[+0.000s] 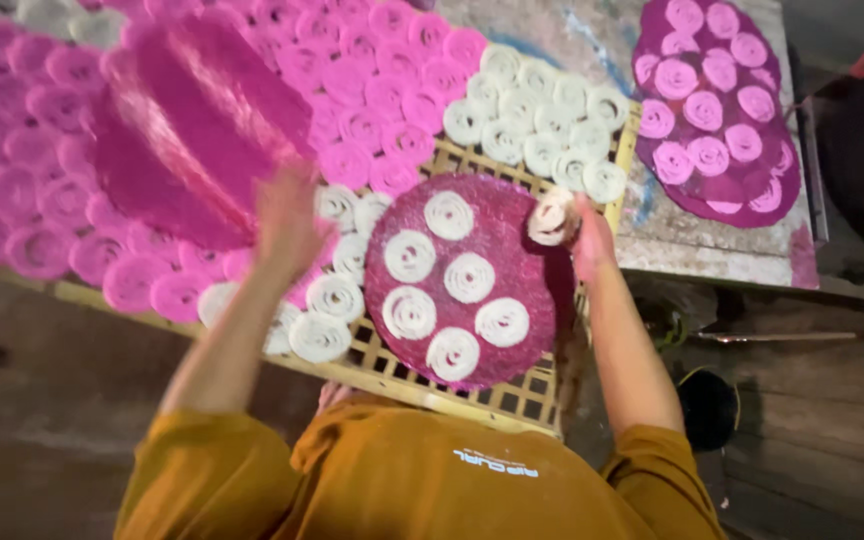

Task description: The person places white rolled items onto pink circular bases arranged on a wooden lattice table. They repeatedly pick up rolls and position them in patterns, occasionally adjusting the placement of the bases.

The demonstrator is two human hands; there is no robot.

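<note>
Right hand (590, 238) is pinching one white coiled noodle round (552, 217) between closed fingers, just over the upper right edge of the round magenta woven tray (512, 262). The tray is resting on the pale yellow lattice rack (512, 398) and is carrying seven more white coils, spaced apart in a loose ring with one in the middle.

Left hand (287, 225) is reaching toward a large pink disc (192, 130) that is lying tilted over the rows of pink coils (42, 200). The hand and the disc are blurred by motion; I cannot tell whether the fingers are gripping its edge or only touching it.

More white coils (537, 115) are sitting on the rack beyond the tray. A second magenta tray of pink coils (717, 110) is lying on the stained counter (592, 40), well apart to the right.

Handling judgement: the held coil looks light, soft and damp, likely to unravel or flatten if squeezed. A gentle hold at the rim, or support from underneath, seems safest.
</note>
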